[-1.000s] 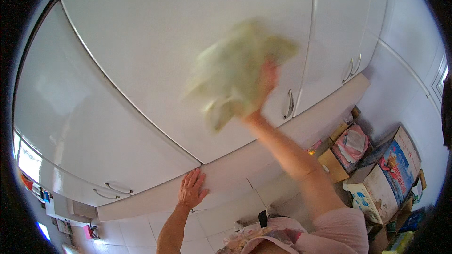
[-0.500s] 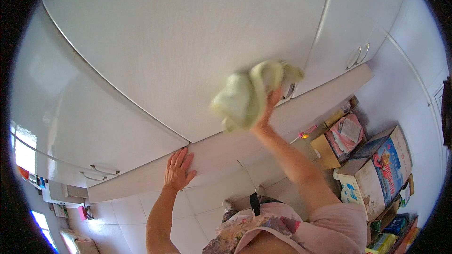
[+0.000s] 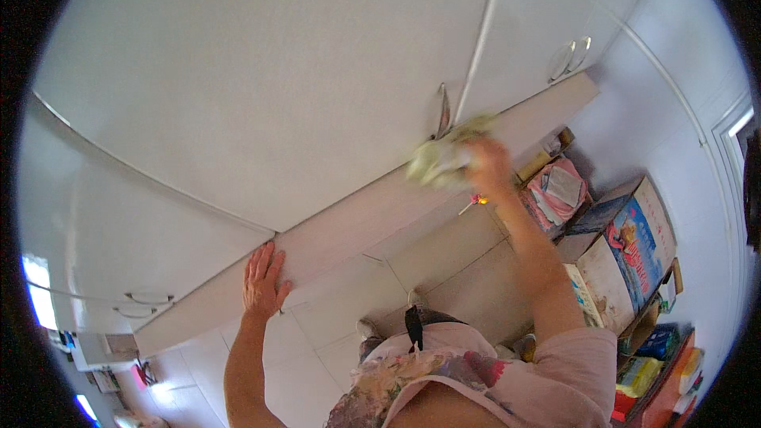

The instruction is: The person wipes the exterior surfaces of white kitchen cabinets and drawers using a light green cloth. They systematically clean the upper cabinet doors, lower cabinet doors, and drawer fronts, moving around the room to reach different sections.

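Observation:
In my right hand (image 3: 489, 165) is a pale yellow-green cloth (image 3: 441, 162), bunched and blurred by motion. The cloth lies against the lower edge of the large white cabinet door (image 3: 293, 71) and the pale strip (image 3: 357, 210) below it, just under a curved metal handle (image 3: 443, 111). My left hand (image 3: 263, 281) rests flat on that strip with its fingers stretched, close to the corner where two doors meet, and holds nothing.
Cardboard boxes, one with a colourful printed side (image 3: 634, 250), stand along the wall at the right. A nearer box holds a pink bag (image 3: 559, 190). Yellow and blue packages (image 3: 642, 372) lie at lower right. Pale tiles (image 3: 341, 317) cover the floor.
My right hand has swept the cloth down and to the right, off the door's face to its lower edge, uncovering the handle. The view has shifted; my left hand stays at the door corner.

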Available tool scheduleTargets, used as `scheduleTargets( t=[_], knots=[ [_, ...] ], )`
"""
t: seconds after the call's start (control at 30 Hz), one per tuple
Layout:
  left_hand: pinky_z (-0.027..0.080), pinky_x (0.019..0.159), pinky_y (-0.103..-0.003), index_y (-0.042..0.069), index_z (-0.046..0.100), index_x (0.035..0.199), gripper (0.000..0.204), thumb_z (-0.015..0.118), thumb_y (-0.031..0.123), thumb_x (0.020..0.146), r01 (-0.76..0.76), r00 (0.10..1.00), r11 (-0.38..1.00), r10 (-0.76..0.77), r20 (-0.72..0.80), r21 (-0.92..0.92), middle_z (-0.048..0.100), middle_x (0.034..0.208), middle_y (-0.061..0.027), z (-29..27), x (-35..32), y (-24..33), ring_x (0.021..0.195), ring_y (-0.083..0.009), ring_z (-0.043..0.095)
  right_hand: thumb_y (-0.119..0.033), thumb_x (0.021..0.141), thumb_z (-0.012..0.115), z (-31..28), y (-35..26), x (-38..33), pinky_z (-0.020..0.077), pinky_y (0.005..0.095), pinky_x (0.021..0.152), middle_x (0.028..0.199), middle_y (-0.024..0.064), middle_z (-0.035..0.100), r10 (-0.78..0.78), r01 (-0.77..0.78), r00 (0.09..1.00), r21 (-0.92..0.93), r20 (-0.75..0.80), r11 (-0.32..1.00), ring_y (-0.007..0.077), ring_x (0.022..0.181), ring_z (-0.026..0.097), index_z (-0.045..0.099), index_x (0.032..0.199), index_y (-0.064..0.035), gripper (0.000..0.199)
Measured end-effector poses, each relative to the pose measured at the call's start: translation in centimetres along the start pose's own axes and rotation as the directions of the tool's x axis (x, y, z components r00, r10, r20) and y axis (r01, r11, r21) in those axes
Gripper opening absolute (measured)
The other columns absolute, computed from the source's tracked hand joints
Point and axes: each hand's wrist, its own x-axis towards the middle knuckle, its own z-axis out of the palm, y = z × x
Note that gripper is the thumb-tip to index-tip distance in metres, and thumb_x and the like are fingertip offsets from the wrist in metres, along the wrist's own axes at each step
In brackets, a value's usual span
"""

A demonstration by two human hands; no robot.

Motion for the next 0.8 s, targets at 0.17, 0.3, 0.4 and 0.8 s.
scheduleTargets(
  t=[0.17,0.3,0.4,0.8],
  knots=[
    [0.028,0.109,-0.045,0.014,0.051,0.129,0.064,0.071,0.026,0.070,-0.019,1.000,1.000,0.019,-0.024,-0.013,0.038,0.142,-0.0091,-0.6,1.0,0.3,0.130,-0.0297,0.036,-0.016,0.068,0.066,-2.4,5.0,-1.1,0.0370,0.0486,0.093,0.111,0.0176,0.058,0.172,-0.184,0.982,-0.216,-0.073,0.959,0.0375,0.105,0.053,0.055,0.116,-0.0054,0.051],
    [0.029,0.108,-0.044,0.013,0.048,0.131,0.061,0.067,0.032,0.076,-0.025,0.999,1.000,0.026,-0.043,0.010,0.039,0.141,-0.0092,-0.1,1.4,-0.1,0.130,-0.0283,0.036,-0.022,0.064,0.072,2.1,-4.0,-4.0,0.0317,0.0532,0.095,0.119,0.0174,0.053,-0.079,0.079,0.995,0.006,0.060,0.997,0.0369,0.113,0.047,0.055,0.115,-0.0079,0.055],
    [0.030,0.107,-0.044,0.012,0.047,0.132,0.057,0.063,0.032,0.081,0.025,0.993,0.998,-0.031,-0.113,-0.057,0.040,0.140,-0.0103,0.4,0.1,-0.4,0.129,-0.0285,0.037,-0.026,0.061,0.076,5.6,-15.9,-4.6,0.0283,0.0542,0.096,0.121,0.0142,0.051,-0.353,0.340,0.925,0.108,0.143,0.934,0.0341,0.117,0.043,0.055,0.116,-0.0105,0.061],
    [0.027,0.105,-0.049,0.013,0.052,0.127,0.049,0.062,0.025,0.080,0.265,0.402,0.886,-0.460,-0.792,-0.380,0.040,0.140,-0.0114,-3.7,-1.7,2.1,0.129,-0.0333,0.036,-0.030,0.070,0.074,10.2,-38.3,-3.4,0.0312,0.0525,0.097,0.130,0.0129,0.044,-0.597,0.506,0.707,0.318,0.379,0.802,0.0336,0.114,0.043,0.045,0.128,-0.0117,0.068]
  ],
)
